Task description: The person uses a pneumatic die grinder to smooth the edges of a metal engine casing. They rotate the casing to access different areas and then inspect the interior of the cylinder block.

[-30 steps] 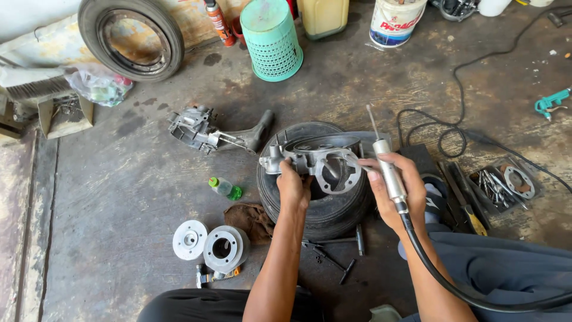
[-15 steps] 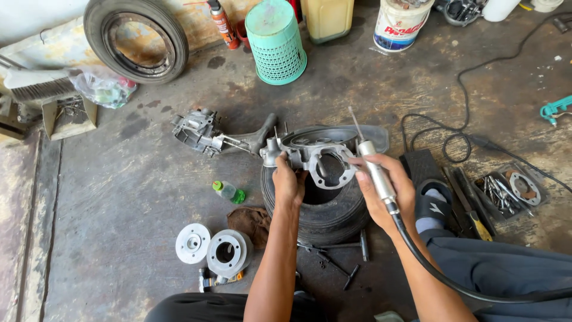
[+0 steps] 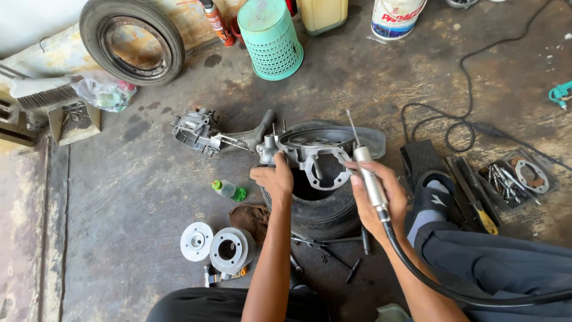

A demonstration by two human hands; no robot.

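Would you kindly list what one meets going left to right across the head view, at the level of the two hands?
Green-capped bottle → left hand on the metal engine casing → right hand holding the rotary tool handpiece → sandalled foot → yellow-handled screwdriver → tray of small tools.

Soft, even daylight is filling the frame, and nothing is falling into real darkness. The strongest light is pouring in at the upper left, where the pale wall (image 3: 30, 24) is washing out almost to white. Shadows are staying short and soft-edged: the mint-green plastic basket (image 3: 271, 39) is throwing a faint one onto the stained grey concrete floor (image 3: 131, 197). The silver metal engine casing (image 3: 316, 156) is catching small bright glints. Focus is holding sharp across the middle, with no motion blur showing. The wide lens is bending lines slightly toward the frame's edges.
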